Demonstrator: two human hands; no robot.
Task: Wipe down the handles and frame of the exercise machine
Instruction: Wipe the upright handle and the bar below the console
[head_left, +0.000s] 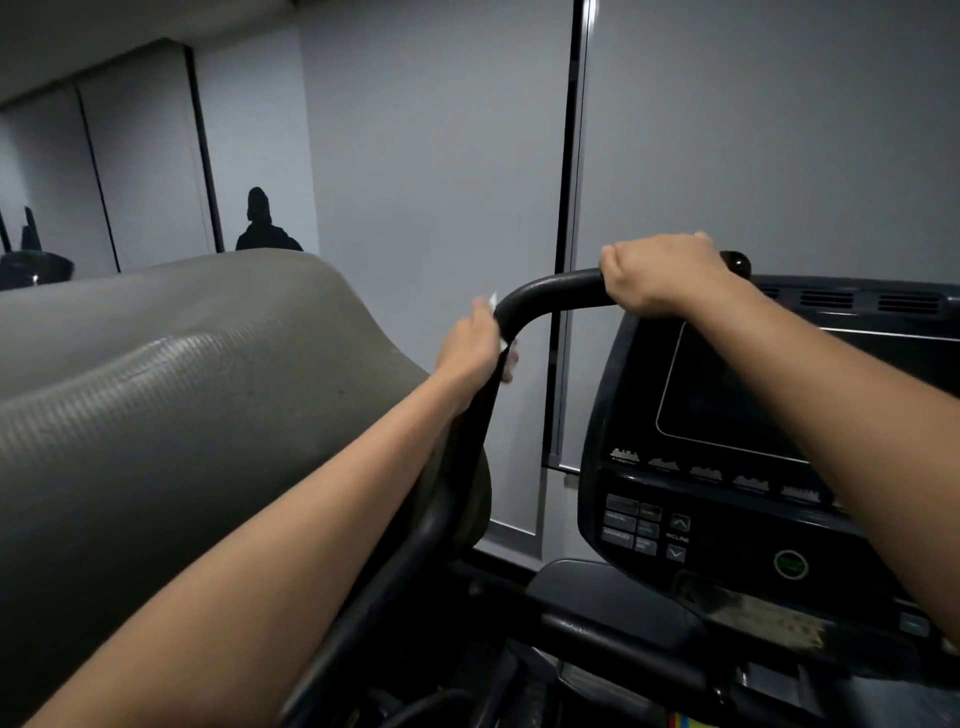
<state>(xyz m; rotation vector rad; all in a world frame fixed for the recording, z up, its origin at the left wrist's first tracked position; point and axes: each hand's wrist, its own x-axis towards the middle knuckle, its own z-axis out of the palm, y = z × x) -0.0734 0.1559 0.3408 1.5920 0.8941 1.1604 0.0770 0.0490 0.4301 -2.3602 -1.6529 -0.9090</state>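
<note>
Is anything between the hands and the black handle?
Nearly nothing. The right hand grips the handle bare. The left hand holds its bend with a little white wipe peeking out, seemingly pressed between palm and handle.

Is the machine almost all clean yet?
Nothing looks finished for certain. In hand: the left hand holds a white wipe on the bend of the handle, and the right hand grips its top. Left: the lower frame, and likely the grimy console.
</note>
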